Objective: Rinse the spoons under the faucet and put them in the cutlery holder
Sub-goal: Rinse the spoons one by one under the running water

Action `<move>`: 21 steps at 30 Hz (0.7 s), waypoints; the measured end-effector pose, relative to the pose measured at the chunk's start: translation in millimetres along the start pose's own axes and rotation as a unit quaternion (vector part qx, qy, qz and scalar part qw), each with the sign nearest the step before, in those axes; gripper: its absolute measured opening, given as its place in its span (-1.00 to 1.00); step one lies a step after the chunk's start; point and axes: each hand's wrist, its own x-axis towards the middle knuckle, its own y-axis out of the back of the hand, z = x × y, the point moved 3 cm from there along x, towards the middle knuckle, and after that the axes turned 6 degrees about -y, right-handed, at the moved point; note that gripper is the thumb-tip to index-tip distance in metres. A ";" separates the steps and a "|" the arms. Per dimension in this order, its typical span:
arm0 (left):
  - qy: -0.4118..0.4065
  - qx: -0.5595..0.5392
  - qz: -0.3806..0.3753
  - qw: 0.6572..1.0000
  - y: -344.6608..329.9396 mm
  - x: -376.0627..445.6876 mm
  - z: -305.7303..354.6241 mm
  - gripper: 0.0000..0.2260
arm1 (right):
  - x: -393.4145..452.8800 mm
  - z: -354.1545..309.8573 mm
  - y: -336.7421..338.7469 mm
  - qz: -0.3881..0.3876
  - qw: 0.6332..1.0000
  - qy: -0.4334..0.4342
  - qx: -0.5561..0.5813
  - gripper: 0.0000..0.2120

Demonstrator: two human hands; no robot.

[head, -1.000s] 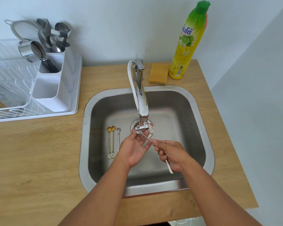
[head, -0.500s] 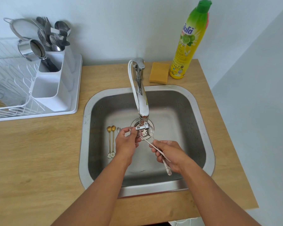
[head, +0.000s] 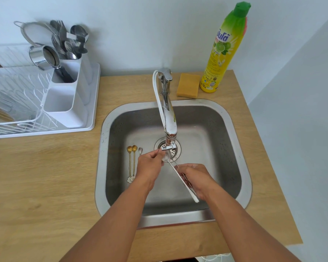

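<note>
My right hand [head: 194,178] grips the handles of silver spoons [head: 175,172], whose bowls sit just under the chrome faucet [head: 168,118] spout. My left hand [head: 150,166] reaches to the small lever at the spout's tip, fingers pinched on it. Two gold spoons [head: 132,161] and a small silver spoon [head: 140,150] lie on the floor of the steel sink [head: 233,140], left of the drain. The white cutlery holder [head: 70,95], with forks and spoons standing in its far compartment, sits on the dish rack at the left.
A white dish rack tray [head: 91,127] stands on the wooden counter, holding a steel cup [head: 44,57]. Behind the sink are a yellow sponge [head: 187,85] and a tall yellow dish-soap bottle [head: 223,52]. A wall runs close behind.
My left hand left the spoon bowls and moved up to the lever at the faucet's tip. My right hand kept the spoons, shifting slightly down and right.
</note>
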 end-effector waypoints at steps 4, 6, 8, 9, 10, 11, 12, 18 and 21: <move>0.038 -0.057 0.008 0.998 -4.0 -0.1 -2.8 -0.85 | -2.5 -2.3 -2.1 -0.009 0.999 -0.014 0.040 -0.93; 0.045 -0.069 0.015 0.996 -2.8 -0.3 -3.3 -0.83 | -4.1 -3.9 -2.8 -0.017 0.998 -0.025 0.054 -0.94; 0.037 -0.071 0.020 0.997 -1.8 -0.1 -3.3 -0.81 | -6.8 -5.9 -3.8 -0.024 0.998 -0.032 0.048 -0.94; 0.034 -0.072 0.019 0.997 -1.8 0.2 -3.0 -0.82 | -7.8 -6.5 -4.1 -0.030 0.998 -0.035 0.049 -0.92; 0.033 -0.074 0.015 0.997 -2.2 0.5 -2.9 -0.83 | -8.7 -7.1 -4.4 -0.039 0.997 -0.038 0.052 -0.89; 0.034 -0.073 0.010 0.997 -2.6 0.6 -3.2 -0.83 | -9.7 -7.3 -5.0 -0.051 0.997 -0.041 0.052 -0.86; 0.035 -0.070 0.005 0.997 -3.2 1.2 -3.6 -0.82 | -10.5 -7.3 -5.7 -0.062 0.996 -0.044 0.049 -0.86; 0.048 -0.082 0.005 0.995 -7.7 10.0 -9.7 -0.79 | -10.2 -5.8 -9.3 -0.092 0.995 -0.032 0.028 -0.85; 0.065 -0.123 0.033 0.990 -9.7 9.2 -10.6 -0.79 | -10.3 -5.1 -13.9 -0.109 0.994 -0.014 0.015 -0.82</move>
